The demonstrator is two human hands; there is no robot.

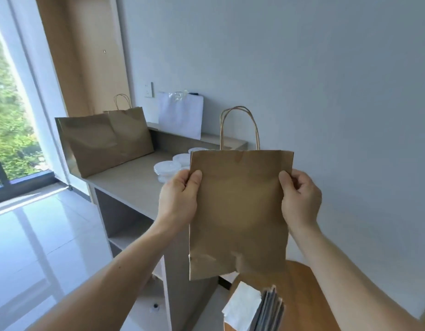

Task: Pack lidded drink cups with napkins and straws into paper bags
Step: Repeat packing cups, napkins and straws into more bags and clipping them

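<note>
- Head view: my left hand (180, 199) and right hand (300, 199) each pinch a side edge of the flat paper bag (240, 211), thumbs on the near face and fingers curled behind. Both grips are closed on the paper.
- Head view: the bag hangs upright in the air in front of me, above the counter (125, 180), with its twisted handle (240, 125) standing up. Holding both edges high keeps the mouth on top. I judge this the right hold for pulling the sides apart and opening it.
- Head view: the bag looks folded flat and unfilled, so I judge packing of this one not yet begun.
- Head view: the lidded cups (167, 169) sit on the counter, partly hidden behind the bag and near my left hand, an easy reach once the bag stands.
- Head view: white napkins (242, 306) lie on the round wooden table (302, 295) below the bag, just beside a thin grey stack (270, 309); I cannot tell if those are straws.
- Head view: two larger brown bags (104, 142) stand at the counter's far end, and a white bag (180, 115) leans on the wall.
</note>
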